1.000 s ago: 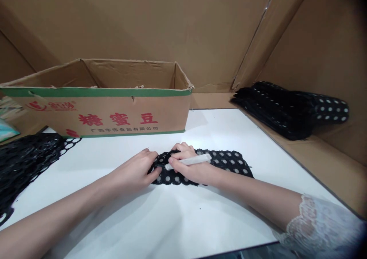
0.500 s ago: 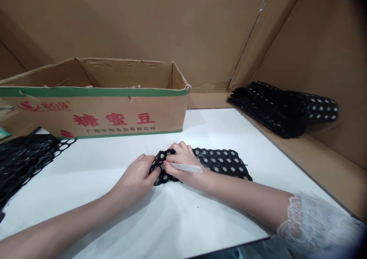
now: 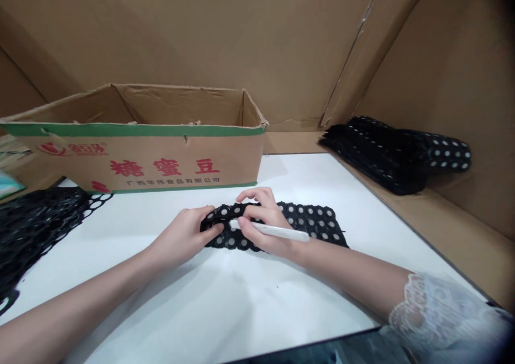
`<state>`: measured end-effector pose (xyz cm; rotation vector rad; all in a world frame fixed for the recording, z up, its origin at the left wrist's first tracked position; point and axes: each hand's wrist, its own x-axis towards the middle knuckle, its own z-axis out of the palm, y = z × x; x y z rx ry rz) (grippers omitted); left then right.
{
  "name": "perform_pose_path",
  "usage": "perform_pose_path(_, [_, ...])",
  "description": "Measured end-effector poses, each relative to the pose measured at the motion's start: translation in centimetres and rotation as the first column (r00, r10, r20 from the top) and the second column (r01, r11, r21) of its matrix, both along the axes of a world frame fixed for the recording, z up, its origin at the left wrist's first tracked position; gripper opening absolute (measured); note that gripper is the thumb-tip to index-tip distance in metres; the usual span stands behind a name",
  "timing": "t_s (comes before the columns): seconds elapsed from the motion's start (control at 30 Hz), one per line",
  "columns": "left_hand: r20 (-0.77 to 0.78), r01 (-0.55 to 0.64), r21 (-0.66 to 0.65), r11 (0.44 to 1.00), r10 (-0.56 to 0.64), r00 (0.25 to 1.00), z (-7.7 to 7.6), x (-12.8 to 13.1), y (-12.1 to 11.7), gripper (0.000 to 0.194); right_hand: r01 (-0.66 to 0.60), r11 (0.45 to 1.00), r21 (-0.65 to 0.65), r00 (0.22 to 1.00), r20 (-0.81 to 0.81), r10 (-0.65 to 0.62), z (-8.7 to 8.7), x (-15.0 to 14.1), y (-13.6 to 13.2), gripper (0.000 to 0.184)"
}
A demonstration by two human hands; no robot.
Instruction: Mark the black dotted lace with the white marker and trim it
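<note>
A black strip with rows of pale round dots (image 3: 311, 221) lies flat on the white tabletop. My left hand (image 3: 181, 236) pinches its left end between thumb and fingers. In my right hand (image 3: 270, 219) is a slim white pen-like tool (image 3: 281, 232), held between thumb and fingers and slanting back over the wrist. Its tip is over the strip's dots, close to my left thumb; whether it touches them I cannot tell. My right hand covers the middle of the strip.
Behind my hands stands an open cardboard box (image 3: 169, 160) with green edging and red lettering. Black netting with round holes (image 3: 44, 219) is heaped at the left. A pile of black dotted strips (image 3: 394, 152) rests at the right, against the cardboard wall (image 3: 446, 85).
My right hand has lifted its fingers and shifted slightly right, showing more of the white tool. My left hand has moved a little left, and the strip lies flatter at that end.
</note>
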<state>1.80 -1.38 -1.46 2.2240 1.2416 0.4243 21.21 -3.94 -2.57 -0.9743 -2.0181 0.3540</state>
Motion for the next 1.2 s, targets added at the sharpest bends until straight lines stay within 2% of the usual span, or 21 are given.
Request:
perform_pose_path(0.07, [0.065, -0.03, -0.114, 0.993, 0.038, 0.997, -0.1, -0.4, 0.5, 0.022, 0.016, 0.999, 0.042, 0.991, -0.136, -0.01, 0.4, -0.2, -0.8, 0.018])
perform_pose_path(0.13, [0.127, -0.108, -0.234, 0.966, 0.141, 0.982, -0.1, -0.8, 1.1, 0.024, -0.017, 1.0, 0.007, 0.983, -0.183, 0.018, 0.4, -0.5, -1.2, 0.019])
perform_pose_path(0.23, [0.219, -0.203, -0.412, 0.888, 0.313, 0.924, 0.1, -1.0, 1.7, 0.03, -0.125, 0.966, -0.225, 0.988, -0.123, 0.099, 0.1, -0.9, -0.8, 0.025])
perform_pose_path(0.3, [0.251, -0.182, -0.53, 0.828, 0.359, 0.899, 0.5, -1.0, 1.7, 0.041, -0.108, 0.917, -0.384, 0.994, -0.075, 0.085, -0.2, -1.1, -0.3, 0.029])
perform_pose_path(0.4, [0.264, -0.054, -0.65, 0.758, 0.293, 0.919, 1.3, -1.1, 1.4, 0.045, -0.014, 0.877, -0.48, 0.999, -0.052, -0.013, -0.2, -1.0, 0.3, 0.032])
perform_pose_path(0.5, [0.271, 0.041, -0.658, 0.752, 0.185, 0.945, 1.8, -1.2, 1.0, 0.026, 0.028, 0.835, -0.55, 0.998, -0.031, -0.053, 0.1, -0.7, 0.3, 0.033])
perform_pose_path(0.6, [0.216, 0.017, -0.671, 0.741, 0.174, 0.961, 1.9, -1.2, 0.7, 0.012, 0.068, 0.83, -0.554, 0.998, 0.039, -0.056, 0.4, -0.4, 0.3, 0.035])
perform_pose_path(0.67, [0.191, 0.014, -0.712, 0.702, 0.175, 0.966, 1.9, -1.0, 0.3, 0.012, 0.093, 0.849, -0.52, 0.994, 0.095, -0.051, 0.6, -0.2, 0.4, 0.035])
perform_pose_path(0.8, [0.229, 0.092, -0.794, 0.601, 0.155, 0.961, 1.7, -0.6, -0.2, 0.015, 0.113, 0.86, -0.497, 0.987, 0.155, -0.04, 1.2, 0.0, 0.4, 0.033])
perform_pose_path(0.9, [0.267, 0.139, -0.82, 0.556, 0.155, 0.951, 1.5, -0.6, -0.1, 0.02, 0.074, 0.821, -0.566, 0.997, 0.04, -0.063, 1.5, -0.2, -0.1, 0.034])
perform_pose_path(1.03, [0.291, 0.173, -0.831, 0.529, 0.147, 0.945, 1.2, -0.8, 0.3, 0.021, -0.112, 0.724, -0.681, 0.986, -0.166, -0.003, 0.8, -0.7, -0.7, 0.03])
perform_pose_path(1.07, [0.286, 0.163, -0.833, 0.528, 0.159, 0.945, 1.1, -0.8, 0.4, 0.02, -0.131, 0.726, -0.675, 0.985, -0.172, 0.018, 0.5, -0.8, -0.7, 0.029])
perform_pose_path(1.2, [0.27, 0.15, -0.83, 0.537, 0.151, 0.951, 1.0, -0.9, 0.5, 0.011, -0.149, 0.797, -0.586, 0.98, -0.194, 0.041, -0.7, -1.1, -0.4, 0.026])
